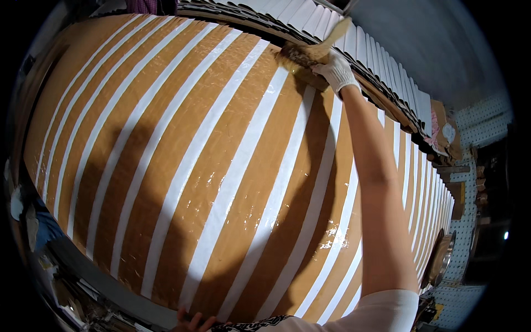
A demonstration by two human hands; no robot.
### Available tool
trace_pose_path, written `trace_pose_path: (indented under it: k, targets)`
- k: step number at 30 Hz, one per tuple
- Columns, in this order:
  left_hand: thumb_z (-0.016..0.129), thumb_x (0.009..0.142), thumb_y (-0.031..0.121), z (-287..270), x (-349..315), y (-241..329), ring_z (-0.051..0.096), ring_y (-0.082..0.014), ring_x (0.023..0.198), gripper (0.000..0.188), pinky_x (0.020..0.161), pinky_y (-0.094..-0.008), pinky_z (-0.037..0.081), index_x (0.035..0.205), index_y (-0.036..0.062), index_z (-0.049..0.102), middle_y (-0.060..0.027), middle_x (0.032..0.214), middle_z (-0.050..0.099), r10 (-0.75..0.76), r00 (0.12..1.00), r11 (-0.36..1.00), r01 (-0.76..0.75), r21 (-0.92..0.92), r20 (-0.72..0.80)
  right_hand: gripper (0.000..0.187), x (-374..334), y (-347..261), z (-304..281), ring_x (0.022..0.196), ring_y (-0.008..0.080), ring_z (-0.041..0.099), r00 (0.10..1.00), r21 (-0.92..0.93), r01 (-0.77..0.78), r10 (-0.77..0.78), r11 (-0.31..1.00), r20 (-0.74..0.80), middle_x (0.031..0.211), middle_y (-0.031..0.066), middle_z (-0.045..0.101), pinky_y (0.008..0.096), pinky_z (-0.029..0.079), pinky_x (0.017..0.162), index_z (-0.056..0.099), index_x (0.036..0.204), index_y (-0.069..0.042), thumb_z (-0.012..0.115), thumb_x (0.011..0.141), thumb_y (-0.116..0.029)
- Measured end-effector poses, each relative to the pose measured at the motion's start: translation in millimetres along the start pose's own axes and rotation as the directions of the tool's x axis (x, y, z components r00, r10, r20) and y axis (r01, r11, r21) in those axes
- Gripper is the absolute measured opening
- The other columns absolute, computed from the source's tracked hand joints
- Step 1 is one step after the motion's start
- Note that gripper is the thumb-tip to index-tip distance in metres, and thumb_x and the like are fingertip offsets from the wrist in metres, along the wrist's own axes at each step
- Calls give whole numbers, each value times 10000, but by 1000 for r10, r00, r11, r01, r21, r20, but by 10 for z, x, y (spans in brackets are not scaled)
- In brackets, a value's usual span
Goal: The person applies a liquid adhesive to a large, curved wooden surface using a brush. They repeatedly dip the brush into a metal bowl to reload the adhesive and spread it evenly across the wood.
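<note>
My right hand [336, 71], in a white knit glove, grips a wide paste brush [303, 57] at the far side of the work surface. The brush has a pale wooden handle and dark, wet-looking bristles, which lie against the far ends of the sheets. Below it spread overlapping brown sheets [221, 149] with white strips between them, glossy and wet in places. At the lower edge, the bare fingertips of my left hand [193, 322] show, spread apart by the near edge of the sheets. The rest of that hand is out of view. Shadows fall across the sheets.
Stacked white folded sheets [381, 55] line the far edge. A round metal pan [441, 259] with brown contents stands at the right, near a pale perforated panel [470, 216]. Assorted clutter [83, 293] lies at the lower left. Purple checked cloth [142, 5] shows at the top.
</note>
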State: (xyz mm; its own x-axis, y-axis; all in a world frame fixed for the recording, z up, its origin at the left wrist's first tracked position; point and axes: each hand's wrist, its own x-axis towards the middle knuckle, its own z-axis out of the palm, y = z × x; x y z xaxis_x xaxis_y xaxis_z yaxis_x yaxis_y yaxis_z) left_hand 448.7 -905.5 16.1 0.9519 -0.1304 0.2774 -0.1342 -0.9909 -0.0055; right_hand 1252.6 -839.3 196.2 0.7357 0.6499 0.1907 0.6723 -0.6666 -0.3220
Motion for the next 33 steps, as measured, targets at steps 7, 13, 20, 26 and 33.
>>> trace_pose_path:
  k: [7,13,20,26,33]
  targets:
    - [530,977,264,19,-85,11,292,-399,1436,445,1026,-794,324,1413,344,569,7,1530,412,-3,1000,1000,3,-12,-19,426,101,-201,54,1035,323,686,945,286,43,54,957,-322,1116,141,729,383,527,898,619,1201,-75,768,833,-230]
    - [598,943,261,58,-95,100,389,-384,1347,456,1033,-736,366,1381,389,588,-44,1459,445,-48,999,999,48,-12,-22,472,285,-551,327,1031,323,688,962,-135,258,-267,957,-52,1067,140,732,383,533,903,655,1210,-108,827,794,-251]
    - [678,904,258,179,-177,72,502,-367,1244,482,1041,-669,415,1344,443,611,-103,1375,484,-33,998,999,33,0,-46,386,407,-469,25,963,236,697,965,116,91,-59,989,-257,1065,135,739,338,545,842,646,1218,-64,767,865,-162]
    - [670,927,240,71,-25,57,469,-365,1291,526,1049,-673,403,1395,453,563,-126,1387,471,-93,993,994,89,-62,-77,310,278,-192,-658,918,164,711,931,185,-156,82,970,356,1060,80,756,302,569,831,681,1128,20,764,831,-5]
    - [663,933,240,0,24,-47,470,-361,1283,519,1053,-669,401,1397,450,560,-122,1376,475,-38,998,998,34,-61,-56,385,-129,399,-234,1057,322,683,964,-117,-129,97,985,-248,1112,151,733,401,513,920,673,1177,-76,788,811,-114]
